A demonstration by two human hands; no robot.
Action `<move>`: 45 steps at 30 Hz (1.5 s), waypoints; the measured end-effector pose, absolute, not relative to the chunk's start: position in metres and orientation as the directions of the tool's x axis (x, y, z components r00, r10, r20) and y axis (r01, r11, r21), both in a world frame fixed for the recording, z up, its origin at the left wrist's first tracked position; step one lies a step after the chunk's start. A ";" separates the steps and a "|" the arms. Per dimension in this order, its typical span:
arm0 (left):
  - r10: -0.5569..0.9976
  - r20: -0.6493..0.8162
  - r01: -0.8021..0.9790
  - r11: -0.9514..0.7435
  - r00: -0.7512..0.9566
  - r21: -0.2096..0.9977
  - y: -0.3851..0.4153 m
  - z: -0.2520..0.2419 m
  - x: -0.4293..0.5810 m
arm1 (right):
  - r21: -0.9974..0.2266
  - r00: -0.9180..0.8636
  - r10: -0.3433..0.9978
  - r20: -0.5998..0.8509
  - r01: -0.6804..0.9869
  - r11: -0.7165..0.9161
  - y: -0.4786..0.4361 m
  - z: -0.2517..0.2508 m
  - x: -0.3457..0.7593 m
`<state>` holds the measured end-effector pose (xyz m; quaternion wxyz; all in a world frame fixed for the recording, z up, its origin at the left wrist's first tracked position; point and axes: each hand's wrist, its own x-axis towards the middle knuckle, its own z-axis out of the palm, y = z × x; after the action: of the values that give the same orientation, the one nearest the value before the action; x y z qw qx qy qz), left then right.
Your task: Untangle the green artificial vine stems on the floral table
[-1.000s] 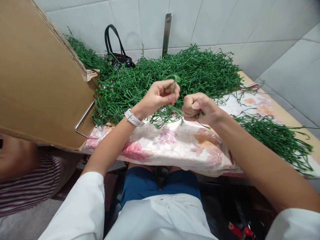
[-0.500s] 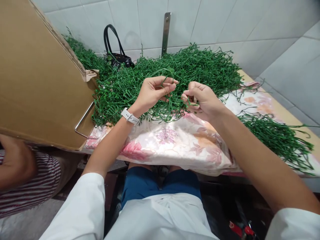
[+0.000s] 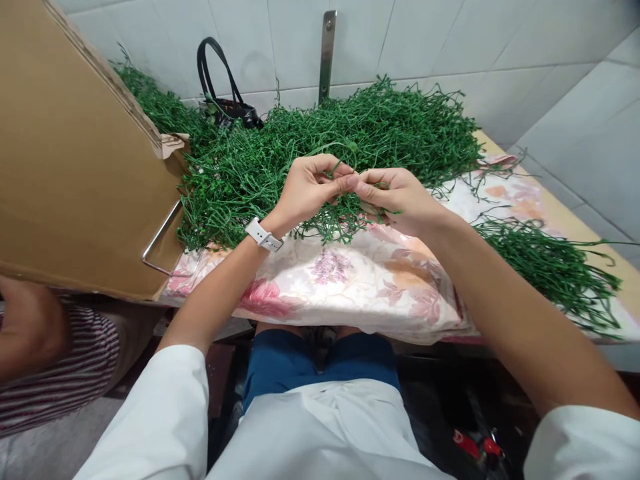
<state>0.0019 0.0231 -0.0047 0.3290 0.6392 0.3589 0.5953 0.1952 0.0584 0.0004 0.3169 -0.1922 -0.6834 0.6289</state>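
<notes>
Over the near edge of a large heap of thin green artificial stems (image 3: 400, 127), my two hands meet fingertip to fingertip. My left hand (image 3: 313, 187), with a white watch band at the wrist, pinches a green stem (image 3: 333, 145) that arcs up behind the fingers. Touching its thumb and forefinger, my right hand (image 3: 393, 197) is closed, with bits of green stem showing between and below its fingers. The exact spot where the fingertips meet is hidden. A smaller bunch of green stems (image 3: 545, 267) lies to the right, beside my right forearm.
A flowered cloth (image 3: 325, 280) covers the table under the heap. At left stands a large cardboard box (image 3: 85, 160), with a bent metal wire (image 3: 163, 240) beside it. A black handbag (image 3: 233, 110) sits behind the stems by the tiled wall. Another person's arm (image 3: 30, 327) shows at lower left.
My right hand has moved left and its fingertips now touch those of my left hand; before, a gap lay between them. The view has shifted slightly.
</notes>
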 end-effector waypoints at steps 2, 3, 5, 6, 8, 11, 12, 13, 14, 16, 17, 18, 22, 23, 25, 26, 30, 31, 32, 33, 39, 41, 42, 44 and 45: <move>0.855 0.518 0.084 -0.519 0.035 0.850 0.022 -0.004 0.003 | -0.975 -0.729 0.650 0.214 -0.122 0.184 0.058 0.000 0.194; 0.855 0.517 0.091 -0.518 0.043 0.850 0.022 -0.004 0.004 | -0.971 -0.726 0.649 0.227 -0.122 0.204 0.057 0.000 0.193; 0.857 0.511 0.099 -0.515 0.066 0.851 0.022 -0.004 0.004 | -0.963 -0.717 0.649 0.257 -0.134 0.233 0.056 0.000 0.192; 0.859 0.508 0.098 -0.512 0.069 0.853 0.022 -0.004 0.004 | -0.960 -0.714 0.647 0.267 -0.139 0.242 0.056 0.000 0.192; 0.866 0.498 0.091 -0.501 0.056 0.861 0.023 -0.004 0.002 | -0.959 -0.709 0.649 0.274 -0.149 0.242 0.056 -0.001 0.191; 0.884 0.466 0.084 -0.467 0.040 0.880 0.024 -0.001 0.000 | -0.966 -0.699 0.667 0.256 -0.164 0.199 0.058 -0.002 0.191; 0.890 0.454 0.083 -0.456 0.047 0.886 0.023 0.000 0.000 | -0.967 -0.693 0.676 0.253 -0.169 0.188 0.058 -0.002 0.191; 0.893 0.446 0.082 -0.450 0.057 0.889 0.023 0.001 0.000 | -0.967 -0.682 0.686 0.254 -0.174 0.186 0.058 -0.002 0.191; 0.894 0.443 0.080 -0.448 0.065 0.891 0.022 0.002 0.000 | -0.966 -0.669 0.696 0.260 -0.179 0.189 0.057 -0.001 0.191; 0.891 0.448 0.070 -0.453 0.072 0.889 0.021 0.003 0.002 | -0.963 -0.642 0.717 0.271 -0.185 0.198 0.056 0.000 0.191; 0.889 0.451 0.063 -0.456 0.073 0.888 0.020 0.003 0.003 | -0.964 -0.635 0.725 0.265 -0.181 0.193 0.055 0.001 0.191; 0.887 0.455 0.054 -0.459 0.074 0.887 0.019 0.003 0.004 | -0.966 -0.631 0.732 0.257 -0.179 0.185 0.055 0.001 0.191; 0.876 0.466 0.024 -0.472 0.125 0.881 0.018 0.001 0.008 | -0.965 -0.606 0.752 0.261 -0.169 0.199 0.058 -0.001 0.192; 0.870 0.473 0.016 -0.480 0.138 0.877 0.018 0.000 0.009 | -0.963 -0.595 0.757 0.270 -0.159 0.219 0.059 -0.002 0.192; 0.857 0.496 0.006 -0.502 0.136 0.865 0.018 -0.002 0.010 | -0.958 -0.590 0.757 0.281 -0.129 0.255 0.060 -0.003 0.192; 0.852 0.509 -0.001 -0.513 0.124 0.858 0.018 -0.002 0.011 | -0.956 -0.596 0.751 0.286 -0.125 0.265 0.059 -0.002 0.193; 0.863 0.490 -0.095 -0.481 0.122 0.871 0.014 0.000 0.011 | -0.955 -0.648 0.701 0.298 -0.200 0.220 0.052 0.004 0.193; 0.871 0.472 -0.128 -0.457 0.136 0.880 0.012 0.001 0.011 | -0.955 -0.659 0.692 0.296 -0.222 0.198 0.050 0.006 0.192; 0.881 0.449 -0.152 -0.428 0.151 0.891 0.010 0.003 0.011 | -0.955 -0.669 0.683 0.293 -0.237 0.178 0.048 0.008 0.192; 0.891 0.424 -0.167 -0.398 0.165 0.902 0.009 0.004 0.011 | -0.955 -0.679 0.674 0.290 -0.248 0.161 0.047 0.009 0.192; 0.918 0.335 -0.190 -0.298 0.213 0.936 0.001 0.011 0.011 | -0.960 -0.731 0.625 0.275 -0.249 0.131 0.046 0.010 0.194; 0.910 0.337 -0.205 -0.292 0.241 0.934 0.000 0.013 0.010 | -0.957 -0.748 0.598 0.289 -0.238 0.164 0.047 0.011 0.197; 0.907 0.339 -0.199 -0.294 0.249 0.935 0.000 0.015 0.009 | -0.956 -0.755 0.586 0.294 -0.225 0.189 0.047 0.011 0.198; 0.905 0.361 -0.163 -0.330 0.227 0.930 0.000 0.018 0.007 | -0.952 -0.764 0.575 0.292 -0.177 0.249 0.048 0.013 0.201; 0.901 0.383 -0.138 -0.361 0.202 0.922 0.001 0.019 0.006 | -0.947 -0.762 0.578 0.293 -0.145 0.288 0.048 0.014 0.201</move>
<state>0.0058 0.0008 0.0187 0.4723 0.6149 0.3103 0.5501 0.2014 0.0482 0.0144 0.3127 -0.1465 -0.7390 0.5784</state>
